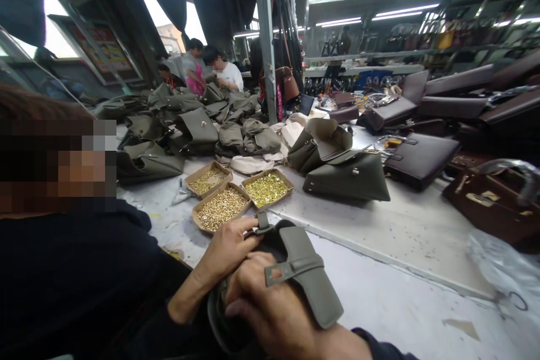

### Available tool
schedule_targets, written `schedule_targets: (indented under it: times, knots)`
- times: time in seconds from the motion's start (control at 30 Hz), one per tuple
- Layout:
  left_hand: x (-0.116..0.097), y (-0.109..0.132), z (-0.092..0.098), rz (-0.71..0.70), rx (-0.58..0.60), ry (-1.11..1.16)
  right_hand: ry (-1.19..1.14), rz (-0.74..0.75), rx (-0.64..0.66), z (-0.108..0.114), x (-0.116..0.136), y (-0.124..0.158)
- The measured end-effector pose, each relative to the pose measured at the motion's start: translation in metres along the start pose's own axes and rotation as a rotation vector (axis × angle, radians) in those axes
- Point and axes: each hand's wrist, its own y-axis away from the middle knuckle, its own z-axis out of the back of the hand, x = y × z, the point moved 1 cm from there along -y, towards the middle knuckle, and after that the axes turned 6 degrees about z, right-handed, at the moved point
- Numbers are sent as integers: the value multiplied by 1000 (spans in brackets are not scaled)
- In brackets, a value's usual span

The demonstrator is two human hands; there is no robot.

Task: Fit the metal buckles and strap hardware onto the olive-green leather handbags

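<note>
An olive-grey leather handbag (310, 278) lies tilted in front of me at the table's edge, its flap and strap tab folded over my right wrist. My left hand (228, 244) grips the bag's far rim, its fingers at a small leather loop (262, 222). My right hand (270, 298) is at the bag's opening with the fingers curled inward; what they hold is hidden. Just beyond my hands stand three cardboard trays of small metal studs: a gold one (223, 208), a greenish-yellow one (266, 189) and another gold one (207, 180).
Olive handbags (348, 177) stand past the trays, with more heaped behind. Dark brown handbags (422, 158) fill the right side, near clear plastic wrap (502, 264). A person in dark clothing (76, 270) sits close on my left. Several people work at the back beyond a metal post (265, 39).
</note>
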Motion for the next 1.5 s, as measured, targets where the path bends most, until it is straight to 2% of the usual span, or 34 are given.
schedule_targets:
  times: [0.1,0.2,0.27,0.37,0.5,0.6,0.8,0.93,1.1,1.2,1.3,1.5]
  knots:
    - [5,0,-2,8,7,68,11,-145,-40,28,-27,10]
    - [2,1,-2,-4,71,124,-160,-319,-227,53,-57,26]
    - [-5,0,-1,-56,120,120,-287,-375,-332,63,-74,35]
    - [-14,-2,0,-156,183,129,-396,-406,-376,68,-85,40]
    - [-12,-4,1,-124,262,235,-519,-401,-305,62,-79,39]
    - [-6,-3,1,-88,268,277,-559,-391,-261,60,-78,35]
    - [-4,-4,-4,-32,121,331,-676,-430,-239,58,-85,32]
    - [-5,-6,-6,33,39,357,-620,-403,-186,56,-79,24]
    - [-2,-11,-6,212,83,420,-366,-333,-37,53,-81,-3]
    - [6,-13,-13,327,100,584,-301,-340,-6,52,-87,-11]
    - [16,-10,-22,455,174,837,-418,-359,-6,52,-88,-7]
    - [22,-2,-31,504,129,987,-491,-334,49,56,-81,4]
